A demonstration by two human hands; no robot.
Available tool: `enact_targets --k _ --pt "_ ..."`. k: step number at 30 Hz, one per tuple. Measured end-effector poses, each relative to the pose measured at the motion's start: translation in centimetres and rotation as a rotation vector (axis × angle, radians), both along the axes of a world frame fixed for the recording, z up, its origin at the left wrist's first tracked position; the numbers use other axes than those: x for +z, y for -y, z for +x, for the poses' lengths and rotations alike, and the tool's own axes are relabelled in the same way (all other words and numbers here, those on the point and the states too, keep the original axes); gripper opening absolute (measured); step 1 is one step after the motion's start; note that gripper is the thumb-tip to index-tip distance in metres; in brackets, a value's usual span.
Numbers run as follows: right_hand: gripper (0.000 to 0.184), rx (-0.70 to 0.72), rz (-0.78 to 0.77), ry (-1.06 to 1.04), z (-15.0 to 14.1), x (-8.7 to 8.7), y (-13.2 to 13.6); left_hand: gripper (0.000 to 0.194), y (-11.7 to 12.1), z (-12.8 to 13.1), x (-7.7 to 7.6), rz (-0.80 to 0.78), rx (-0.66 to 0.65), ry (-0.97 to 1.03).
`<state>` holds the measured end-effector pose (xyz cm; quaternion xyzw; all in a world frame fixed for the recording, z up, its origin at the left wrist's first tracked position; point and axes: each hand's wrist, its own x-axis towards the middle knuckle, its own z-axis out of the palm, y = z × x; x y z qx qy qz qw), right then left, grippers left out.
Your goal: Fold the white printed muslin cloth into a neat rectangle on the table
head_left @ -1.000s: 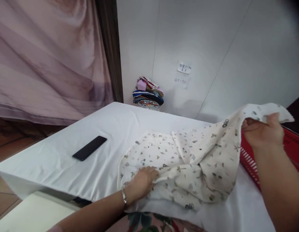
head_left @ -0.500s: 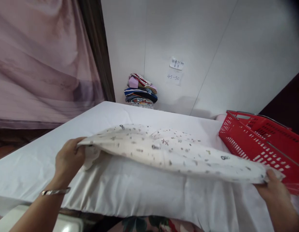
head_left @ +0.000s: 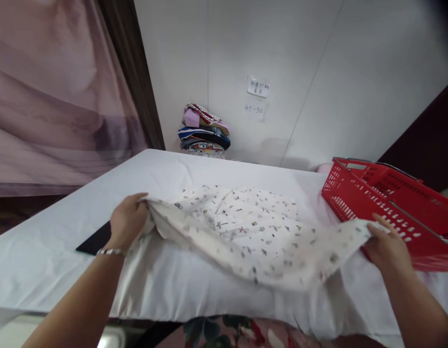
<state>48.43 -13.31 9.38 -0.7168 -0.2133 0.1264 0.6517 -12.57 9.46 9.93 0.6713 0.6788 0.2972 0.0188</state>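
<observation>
Head view: left hand [head_left: 127, 220] has its fingers pinched on the near edge of the printed white cloth [head_left: 260, 227]; right hand [head_left: 388, 249] grips the same edge further right. Edge sags between; rest lies rumpled on bench [head_left: 209, 285]. Red basket [head_left: 368, 195] beside right hand, black flat object [head_left: 95, 240] by left.

Pale panelled wall [head_left: 299, 63], pink curtain [head_left: 50, 96], white-draped table [head_left: 144, 176]

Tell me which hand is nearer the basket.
Right. The right hand is close beside the basket; the left hand is well off to its left, across the cloth.
</observation>
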Motion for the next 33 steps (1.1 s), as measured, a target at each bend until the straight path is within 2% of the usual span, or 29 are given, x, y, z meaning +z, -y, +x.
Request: enact_targets --k 2,3,4,6,8,11,13,16,20,22,24,28,33 --pt "0.044 -0.038 0.226 -0.076 0.6 1.0 -2.0 0.035 -1.9 0.5 1.2 -0.116 0.003 -0.09" --pt "0.041 -0.011 0.275 -0.167 0.8 1.3 -2.9 0.036 -2.6 0.8 1.6 -0.169 -0.02 -0.136" --pt "0.037 0.022 0.279 -0.26 1.0 1.3 -3.7 0.036 -3.1 1.2 1.9 -0.194 -0.054 -0.172" --pt "0.033 0.092 0.183 -0.373 0.9 0.9 -4.8 0.038 -3.7 2.4 1.7 -0.129 -0.135 -0.191" --pt "0.033 0.086 0.067 -0.316 0.3 0.0 -5.5 0.037 -3.6 4.0 1.0 -0.009 -0.249 -0.153" --pt "0.036 0.078 0.003 -0.125 -1.5 -1.1 -6.7 0.034 -2.5 7.0 -0.7 0.076 -0.469 -0.087" --pt "0.034 0.174 -0.01 -0.052 -3.2 -1.6 -7.9 0.033 -1.4 9.2 -1.9 0.066 -0.603 -0.08" --pt "0.03 0.358 -0.073 0.016 -6.4 -2.2 -10.3 0.035 -0.2 12.6 -3.5 0.02 -0.715 -0.108" --pt "0.028 0.567 -0.176 0.109 -10.9 -3.5 -14.0 0.03 -0.4 15.7 -5.1 -0.024 -0.737 -0.212" --pt "0.028 0.652 -0.22 0.16 -12.8 -4.4 -15.5 0.022 -1.1 16.4 -5.5 -0.099 -0.684 -0.234" --pt "0.028 0.715 -0.248 0.215 -14.1 -5.2 -16.9 0.025 -1.6 16.4 -5.3 -0.209 -0.607 -0.178" --pt "0.029 0.724 -0.215 0.419 -15.5 -5.9 -18.6 0.033 -1.6 15.6 -3.7 -0.367 -0.527 0.087" --pt "0.036 0.719 -0.216 0.657 -16.2 -5.1 -19.2 0.033 0.4 14.5 -0.9 -0.334 -0.591 0.281"
